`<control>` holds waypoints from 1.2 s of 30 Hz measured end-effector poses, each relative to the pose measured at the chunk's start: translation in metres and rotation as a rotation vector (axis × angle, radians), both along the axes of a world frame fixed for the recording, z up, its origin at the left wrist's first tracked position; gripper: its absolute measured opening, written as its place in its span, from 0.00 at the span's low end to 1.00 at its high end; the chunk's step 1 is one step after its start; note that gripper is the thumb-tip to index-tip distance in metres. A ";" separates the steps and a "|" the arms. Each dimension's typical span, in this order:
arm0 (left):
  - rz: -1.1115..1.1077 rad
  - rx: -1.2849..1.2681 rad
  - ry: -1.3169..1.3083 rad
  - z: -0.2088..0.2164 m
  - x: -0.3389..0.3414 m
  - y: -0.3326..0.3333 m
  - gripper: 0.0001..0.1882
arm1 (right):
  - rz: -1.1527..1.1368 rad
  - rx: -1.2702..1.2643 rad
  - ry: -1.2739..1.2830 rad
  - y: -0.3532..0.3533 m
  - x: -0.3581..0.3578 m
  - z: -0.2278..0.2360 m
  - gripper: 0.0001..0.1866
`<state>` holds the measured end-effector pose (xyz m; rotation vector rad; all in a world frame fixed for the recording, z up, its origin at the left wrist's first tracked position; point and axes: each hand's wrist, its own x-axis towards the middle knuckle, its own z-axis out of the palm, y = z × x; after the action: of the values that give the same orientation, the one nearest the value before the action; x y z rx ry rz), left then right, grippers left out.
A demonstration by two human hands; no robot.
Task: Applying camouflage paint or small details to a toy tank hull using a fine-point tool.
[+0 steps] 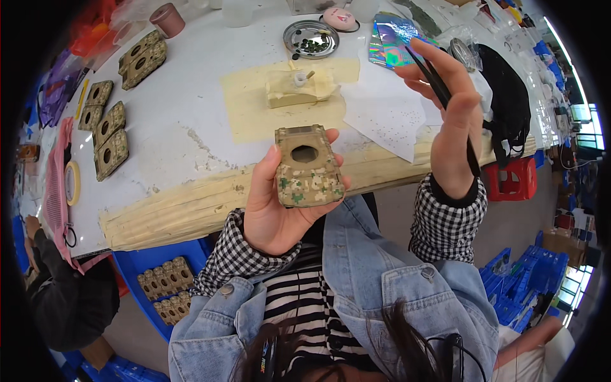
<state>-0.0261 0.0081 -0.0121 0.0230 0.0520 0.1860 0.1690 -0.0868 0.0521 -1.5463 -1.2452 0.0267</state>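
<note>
My left hand [270, 223] is wrapped round a camouflage toy tank hull [310, 183] and holds it in front of my chest, near the table edge. A round dark hole goes into the hull's top, and green and tan pixel spots cover its near end. Up and to the right, my right hand [457, 137] holds black tweezers [439, 88] with the tips pointing up and away. The tweezers are apart from the hull. Beyond the hull, a small tape-covered block [296, 97] carries a little white cup [301, 78].
More camouflage hulls [143, 58] lie at the table's left. A round metal dish [294, 33] with small dark green pieces, a shiny foil bag [389, 38] and white paper [382, 124] are farther back. A blue tray [145, 280] of camouflage parts sits below the table edge.
</note>
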 end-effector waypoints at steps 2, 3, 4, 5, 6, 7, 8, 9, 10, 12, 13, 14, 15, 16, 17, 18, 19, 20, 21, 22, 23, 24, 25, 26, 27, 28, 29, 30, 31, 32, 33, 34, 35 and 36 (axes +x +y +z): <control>-0.018 0.072 -0.041 -0.005 0.002 0.000 0.30 | -0.018 -0.074 0.060 -0.022 0.005 0.001 0.37; -0.026 0.106 -0.062 -0.004 0.006 0.000 0.29 | -0.032 -0.120 0.107 -0.033 0.005 0.000 0.36; 0.073 0.062 0.058 0.001 0.009 -0.009 0.37 | -0.016 -0.116 0.155 -0.042 0.006 -0.003 0.31; 0.089 0.111 0.093 0.006 0.013 -0.013 0.38 | -0.002 -0.110 0.204 -0.049 0.006 -0.009 0.28; 0.106 0.160 0.127 0.009 0.017 -0.016 0.38 | -0.027 -0.147 0.232 -0.056 0.006 -0.015 0.25; 0.123 0.208 0.161 0.010 0.021 -0.018 0.38 | -0.052 -0.185 0.259 -0.061 0.007 -0.020 0.22; 0.095 0.245 0.167 0.010 0.023 -0.019 0.38 | -0.074 -0.220 0.288 -0.066 0.007 -0.026 0.20; 0.068 0.280 0.173 0.009 0.024 -0.018 0.39 | -0.061 -0.222 0.330 -0.070 0.010 -0.031 0.17; 0.052 0.305 0.179 0.008 0.026 -0.019 0.39 | -0.047 -0.224 0.371 -0.076 0.012 -0.035 0.15; 0.033 0.346 0.197 0.008 0.031 -0.021 0.40 | -0.028 -0.214 0.464 -0.080 0.015 -0.039 0.11; 0.029 0.358 0.201 0.008 0.033 -0.022 0.40 | -0.025 -0.202 0.512 -0.080 0.016 -0.041 0.10; 0.025 0.372 0.205 0.008 0.035 -0.023 0.40 | -0.021 -0.189 0.560 -0.079 0.017 -0.041 0.09; 0.021 0.384 0.205 0.008 0.036 -0.023 0.40 | -0.018 -0.176 0.609 -0.079 0.018 -0.042 0.09; 0.013 0.385 0.201 0.008 0.038 -0.024 0.40 | -0.013 -0.202 0.593 -0.079 0.020 -0.040 0.10; 0.007 0.387 0.198 0.008 0.039 -0.024 0.40 | 0.000 -0.235 0.581 -0.079 0.022 -0.039 0.11; -0.003 0.378 0.192 0.007 0.039 -0.025 0.40 | 0.013 -0.267 0.568 -0.078 0.025 -0.039 0.11; -0.014 0.391 0.185 0.007 0.040 -0.025 0.40 | 0.027 -0.299 0.556 -0.077 0.028 -0.040 0.12; -0.026 0.404 0.176 0.007 0.041 -0.025 0.40 | 0.026 -0.312 0.533 -0.076 0.031 -0.042 0.14; -0.039 0.438 0.166 0.006 0.042 -0.024 0.40 | 0.030 -0.333 0.547 -0.075 0.033 -0.042 0.14; -0.059 0.438 0.146 0.006 0.043 -0.023 0.39 | 0.033 -0.354 0.561 -0.074 0.035 -0.040 0.14; -0.074 0.438 0.126 0.006 0.043 -0.022 0.38 | 0.040 -0.375 0.572 -0.072 0.037 -0.039 0.14; -0.095 0.404 0.096 0.006 0.042 -0.020 0.36 | 0.041 -0.380 0.565 -0.070 0.038 -0.039 0.15; -0.102 0.391 0.081 0.006 0.043 -0.019 0.36 | 0.041 -0.385 0.559 -0.069 0.039 -0.039 0.15; -0.110 0.377 0.065 0.006 0.043 -0.019 0.35 | 0.041 -0.391 0.553 -0.068 0.040 -0.039 0.15; -0.104 0.384 0.064 0.006 0.044 -0.018 0.35 | 0.038 -0.394 0.555 -0.068 0.040 -0.039 0.15; -0.098 0.391 0.063 0.005 0.044 -0.018 0.35 | 0.035 -0.397 0.557 -0.067 0.041 -0.039 0.15; -0.103 0.387 0.066 0.005 0.044 -0.018 0.35 | 0.031 -0.402 0.559 -0.067 0.041 -0.039 0.15; -0.109 0.384 0.068 0.005 0.044 -0.017 0.35 | 0.033 -0.405 0.550 -0.067 0.041 -0.040 0.15; -0.112 0.381 0.071 0.005 0.044 -0.017 0.35 | 0.035 -0.408 0.541 -0.067 0.041 -0.040 0.15; -0.114 0.379 0.073 0.006 0.044 -0.017 0.35 | 0.036 -0.411 0.532 -0.068 0.041 -0.040 0.15; -0.114 0.377 0.075 0.006 0.044 -0.017 0.35 | 0.039 -0.420 0.521 -0.068 0.041 -0.040 0.16; -0.114 0.374 0.077 0.006 0.044 -0.017 0.35 | 0.041 -0.429 0.510 -0.068 0.041 -0.040 0.16; -0.115 0.371 0.078 0.006 0.044 -0.017 0.35 | 0.043 -0.438 0.497 -0.068 0.041 -0.040 0.17; -0.116 0.366 0.079 0.006 0.044 -0.017 0.35 | 0.039 -0.434 0.510 -0.067 0.041 -0.040 0.16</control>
<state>0.0175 -0.0087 -0.0065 0.3972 0.0947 0.0770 0.2098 -0.1540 0.0121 -1.7337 -0.8896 0.7138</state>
